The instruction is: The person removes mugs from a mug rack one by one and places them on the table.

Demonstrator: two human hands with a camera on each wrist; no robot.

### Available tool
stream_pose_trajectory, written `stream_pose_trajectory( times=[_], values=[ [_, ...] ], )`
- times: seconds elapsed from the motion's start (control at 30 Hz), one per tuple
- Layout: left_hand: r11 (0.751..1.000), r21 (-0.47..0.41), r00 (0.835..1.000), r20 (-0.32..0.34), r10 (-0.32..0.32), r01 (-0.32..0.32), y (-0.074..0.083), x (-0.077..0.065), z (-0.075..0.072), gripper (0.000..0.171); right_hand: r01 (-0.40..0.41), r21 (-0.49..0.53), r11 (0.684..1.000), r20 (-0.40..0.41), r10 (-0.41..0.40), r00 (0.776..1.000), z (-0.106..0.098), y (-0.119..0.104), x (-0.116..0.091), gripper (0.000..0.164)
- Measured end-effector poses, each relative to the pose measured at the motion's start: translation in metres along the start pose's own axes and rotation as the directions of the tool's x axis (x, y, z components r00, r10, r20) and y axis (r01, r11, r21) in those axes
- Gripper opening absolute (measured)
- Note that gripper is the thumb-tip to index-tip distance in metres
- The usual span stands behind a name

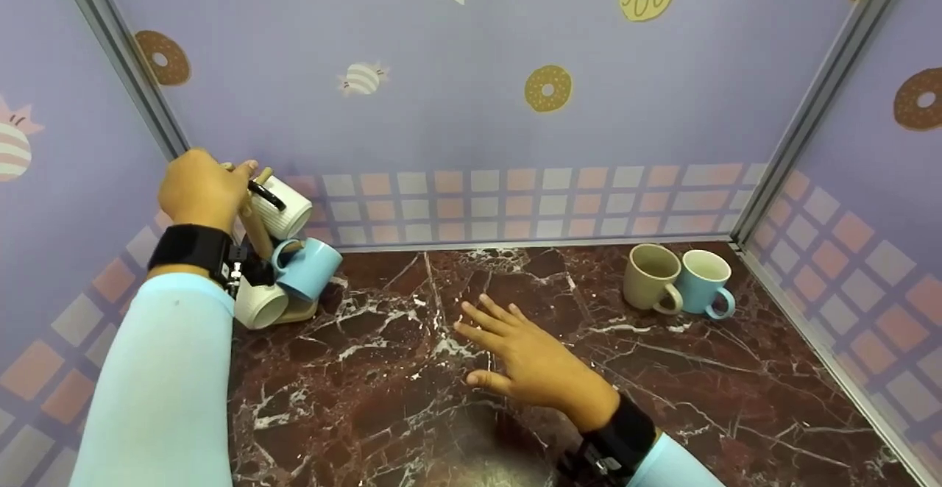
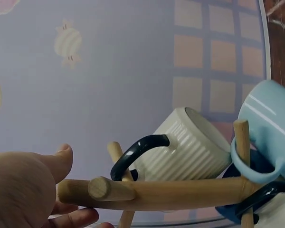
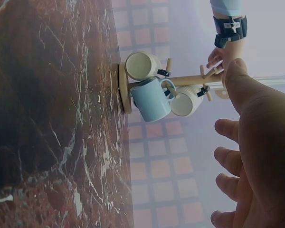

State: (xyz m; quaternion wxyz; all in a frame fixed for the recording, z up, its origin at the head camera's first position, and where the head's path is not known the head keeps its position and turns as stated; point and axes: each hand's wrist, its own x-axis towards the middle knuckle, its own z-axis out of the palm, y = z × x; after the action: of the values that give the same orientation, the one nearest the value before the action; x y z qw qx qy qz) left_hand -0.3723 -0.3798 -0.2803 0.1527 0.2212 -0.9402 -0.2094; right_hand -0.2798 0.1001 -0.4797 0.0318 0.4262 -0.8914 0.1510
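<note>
A wooden mug tree [image 2: 180, 194] stands at the back left with several mugs on its pegs. My left hand [image 1: 202, 189] is at its top, thumb on one side of the post and fingers curled round the other. Just beside that hand hangs a white ribbed mug [image 2: 187, 147] with a black handle. Lower down are a light blue mug [image 1: 309, 268] and another white mug [image 1: 261, 304]. My right hand [image 1: 541, 362], fingers spread and holding nothing, is over the middle of the marble-patterned table [image 1: 353, 399].
Toward the back right, a beige mug [image 1: 651, 277] and a blue mug [image 1: 704, 281] with a pale inside stand upright, side by side. Patterned purple walls [image 1: 441, 119] close off the back and both sides, the left one close to the mug tree.
</note>
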Motion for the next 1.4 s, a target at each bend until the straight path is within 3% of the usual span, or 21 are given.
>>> stream_pose_trajectory(
  times=[0.13,0.33,0.7,1.03,1.4],
  values=[
    [1.000,0.014,1.000,-0.010,0.014,-0.014,0.003,0.004,0.002,0.078,0.000,-0.001,1.000,-0.001,0.000,1.000,-0.001,0.000,-0.001,0.088],
    [0.999,-0.051,0.999,-0.044,0.010,-0.013,0.003,0.008,0.006,0.066,0.008,0.008,1.000,-0.011,-0.008,1.000,-0.002,-0.001,-0.002,0.086],
    [0.997,0.025,0.996,-0.043,0.076,-0.075,0.002,0.011,0.000,0.052,-0.004,0.013,1.000,-0.013,0.004,1.000,-0.003,-0.002,-0.003,0.085],
    [0.987,0.042,0.988,0.002,0.153,-0.153,-0.002,0.007,-0.005,0.051,0.008,-0.012,1.000,-0.018,-0.008,1.000,-0.001,0.000,-0.002,0.084],
    [0.984,0.042,0.982,0.093,0.166,-0.171,0.000,0.007,-0.005,0.033,0.017,-0.005,1.000,-0.007,-0.017,1.000,-0.002,-0.001,-0.002,0.081]
  ],
)
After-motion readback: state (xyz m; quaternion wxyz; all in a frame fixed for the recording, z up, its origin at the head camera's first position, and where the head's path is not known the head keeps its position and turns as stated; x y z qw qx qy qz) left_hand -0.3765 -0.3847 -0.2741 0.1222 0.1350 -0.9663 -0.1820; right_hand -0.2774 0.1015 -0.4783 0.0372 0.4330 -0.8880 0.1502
